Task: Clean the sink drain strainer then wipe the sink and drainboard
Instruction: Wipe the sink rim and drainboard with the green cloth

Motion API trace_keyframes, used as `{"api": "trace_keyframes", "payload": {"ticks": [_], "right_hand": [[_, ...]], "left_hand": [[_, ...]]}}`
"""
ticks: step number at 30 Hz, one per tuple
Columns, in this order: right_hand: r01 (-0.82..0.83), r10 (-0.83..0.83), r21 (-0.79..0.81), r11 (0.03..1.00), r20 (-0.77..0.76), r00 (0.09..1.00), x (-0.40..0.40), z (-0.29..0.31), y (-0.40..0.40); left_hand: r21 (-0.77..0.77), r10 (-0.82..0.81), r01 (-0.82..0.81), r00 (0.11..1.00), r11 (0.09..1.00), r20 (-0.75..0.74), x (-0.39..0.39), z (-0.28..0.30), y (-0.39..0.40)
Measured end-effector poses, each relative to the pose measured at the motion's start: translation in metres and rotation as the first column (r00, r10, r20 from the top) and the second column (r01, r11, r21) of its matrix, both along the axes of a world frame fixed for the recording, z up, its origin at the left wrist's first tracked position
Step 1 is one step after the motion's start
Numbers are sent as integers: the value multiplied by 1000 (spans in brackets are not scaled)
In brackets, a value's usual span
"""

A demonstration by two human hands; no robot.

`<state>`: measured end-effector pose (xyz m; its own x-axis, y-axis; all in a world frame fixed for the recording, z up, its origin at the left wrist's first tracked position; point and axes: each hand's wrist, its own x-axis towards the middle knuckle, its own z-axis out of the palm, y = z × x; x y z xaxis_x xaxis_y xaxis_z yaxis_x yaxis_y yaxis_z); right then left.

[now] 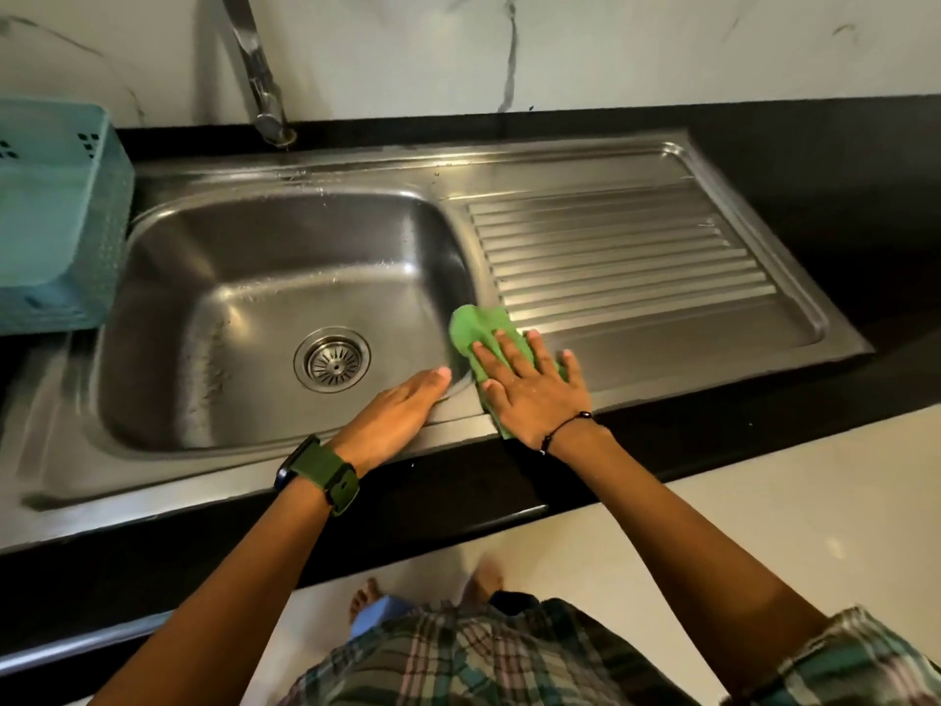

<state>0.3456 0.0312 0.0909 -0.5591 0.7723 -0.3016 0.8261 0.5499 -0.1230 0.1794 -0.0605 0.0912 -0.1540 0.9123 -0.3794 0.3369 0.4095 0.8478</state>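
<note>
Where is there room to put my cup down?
The ribbed drainboard is bare from the green cloth to its right rim. The near corner is crowded: the right hand presses the cloth, and the left hand rests on the sink edge.

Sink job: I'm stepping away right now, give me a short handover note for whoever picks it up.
Right hand: flat, fingers spread, pressing the green cloth onto the near-left corner of the drainboard, beside the basin edge.
Left hand: open, resting on the sink's front rim; holds nothing.
Strainer: seated in the drain, looks free of debris.
Done, as far as it shows: strainer step; wiping is under way.
Left: droplets show on the basin walls and on the rim by the faucet; most of the ribbed drainboard lies beyond the cloth.
</note>
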Motion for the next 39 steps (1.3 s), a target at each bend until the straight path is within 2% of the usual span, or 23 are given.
{"api": "trace_keyframes", "payload": {"ticks": [3, 8, 10, 14, 19, 25, 28, 35, 39], "right_hand": [[28, -29, 31, 999, 28, 999, 22, 0, 26], [275, -281, 75, 959, 94, 955, 97, 6, 84], [298, -305, 74, 952, 108, 946, 115, 9, 97], [215, -215, 70, 974, -14, 977, 93, 5, 84], [-79, 81, 50, 996, -49, 996, 46, 0, 41], [-147, 148, 21, 989, -129, 981, 5, 0, 12], [-125, 135, 95, 987, -103, 985, 13, -3, 14], [169, -169, 172, 971, -13, 986, 54, -2, 46], [386, -402, 202, 900, 48, 914, 83, 2, 78]], "left_hand": [[-22, 18, -20, 997, 1000, -81, 1, 1, 2], [39, 74, -65, 957, 997, -281, 20, 14, 24], [54, 83, -69, 934, 996, -347, 30, 15, 34], [95, 186, -163, 925, 982, -333, 44, 7, 44], [113, 234, -208, 912, 972, -336, 50, 4, 56], [188, 319, -265, 862, 946, -394, 65, 4, 86], [200, 308, -242, 838, 949, -449, 68, 1, 90], [349, 111, 131, 796, 928, -595, 84, 13, 120], [399, 39, 216, 840, 891, -542, 84, 16, 121]]}}
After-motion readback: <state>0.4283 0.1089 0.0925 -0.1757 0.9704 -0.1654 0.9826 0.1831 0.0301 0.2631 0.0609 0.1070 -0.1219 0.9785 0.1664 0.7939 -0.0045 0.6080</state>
